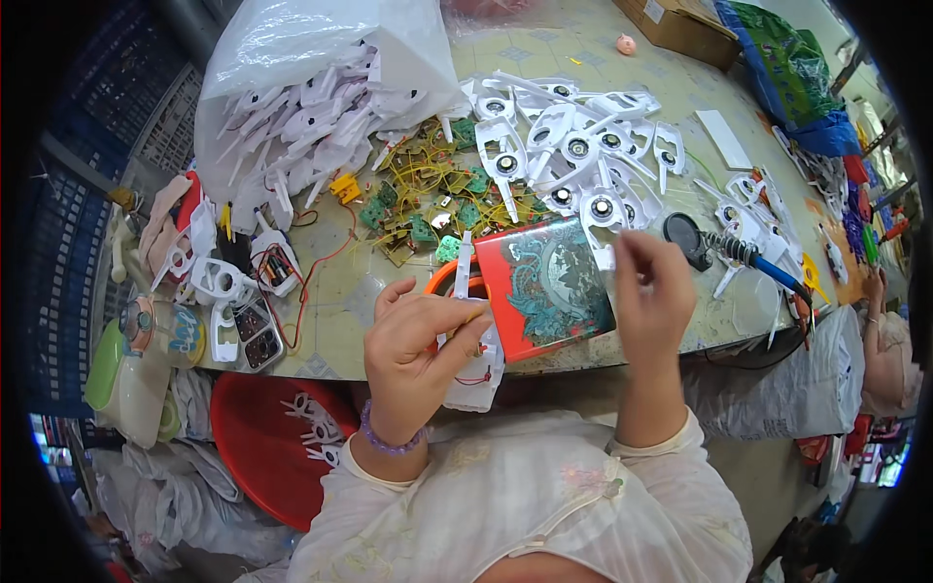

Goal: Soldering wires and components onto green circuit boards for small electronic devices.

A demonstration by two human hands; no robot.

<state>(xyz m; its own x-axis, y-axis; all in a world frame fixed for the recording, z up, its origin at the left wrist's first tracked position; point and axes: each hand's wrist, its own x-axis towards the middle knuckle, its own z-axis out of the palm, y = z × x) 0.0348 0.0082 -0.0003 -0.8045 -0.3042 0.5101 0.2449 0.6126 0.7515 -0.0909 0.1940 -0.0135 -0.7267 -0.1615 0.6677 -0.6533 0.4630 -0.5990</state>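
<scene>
My left hand (413,350) is closed in a pinch, thumb against forefinger, over a white plastic housing (476,374) with red wire inside. A small yellow bit shows at the fingertips, too little to name. Whether the other fingers also grip the housing is hidden. Beside it lies a red box (544,287) with a teal and silver picture, and behind the hand an orange ring-shaped rim (442,282) shows in part. My right hand (656,291) is raised at the box's right edge, fingers curled together and blurred at the tips; what they hold, if anything, cannot be seen.
Green circuit boards with yellow wires (423,194) lie beyond the hands, next to piled white plastic housings (573,146). A soldering iron (748,255) rests at the right. A bag of white parts (311,107) stands far left; a red basin (262,437) is below the table. Another person's hand (875,291) shows far right.
</scene>
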